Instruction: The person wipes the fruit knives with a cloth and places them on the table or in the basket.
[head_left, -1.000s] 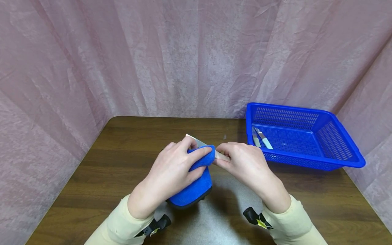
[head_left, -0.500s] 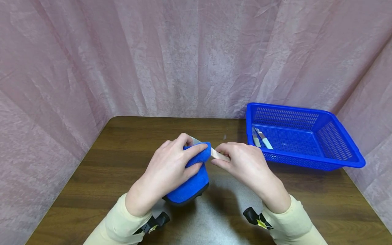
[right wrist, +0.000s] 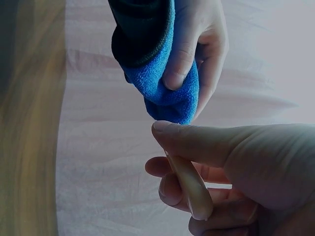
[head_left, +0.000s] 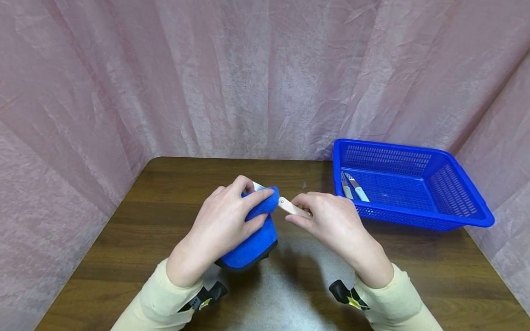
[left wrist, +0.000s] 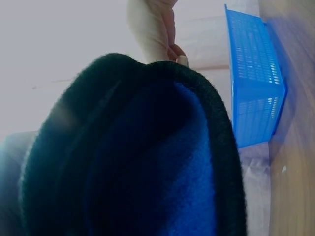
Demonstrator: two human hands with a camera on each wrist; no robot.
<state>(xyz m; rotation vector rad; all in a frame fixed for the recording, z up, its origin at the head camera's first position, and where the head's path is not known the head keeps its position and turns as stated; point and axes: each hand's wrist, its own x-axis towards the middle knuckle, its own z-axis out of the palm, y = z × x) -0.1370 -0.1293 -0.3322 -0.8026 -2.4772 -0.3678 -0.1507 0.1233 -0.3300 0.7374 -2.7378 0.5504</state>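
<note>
My left hand (head_left: pixel 225 218) pinches a blue cloth (head_left: pixel 252 246) with black trim, folded round the blade of a knife. Only a short stretch of the pale blade (head_left: pixel 257 186) shows past the fingers. On the other side of the cloth the knife's cream handle (head_left: pixel 288 207) sticks out, a rivet visible near the cloth. My right hand (head_left: pixel 333 220) grips the handle's end between thumb and fingers. The right wrist view shows the handle (right wrist: pixel 193 189) under my right thumb, with the bunched cloth (right wrist: pixel 172 101) just beyond. In the left wrist view the cloth's dark trim (left wrist: pixel 224 147) covers much of the frame.
A blue plastic basket (head_left: pixel 393 146) stands at the table's right. Two knives, one with a pale handle (head_left: pixel 361 193), lie inside at its left end. Wooden table (head_left: pixel 186 184) surrounds the hands; a pink curtain (head_left: pixel 248 82) hangs behind.
The left hand and cloth have slid to the left along the knife, away from the right hand. More of the cream handle shows. The right hand has stayed in place.
</note>
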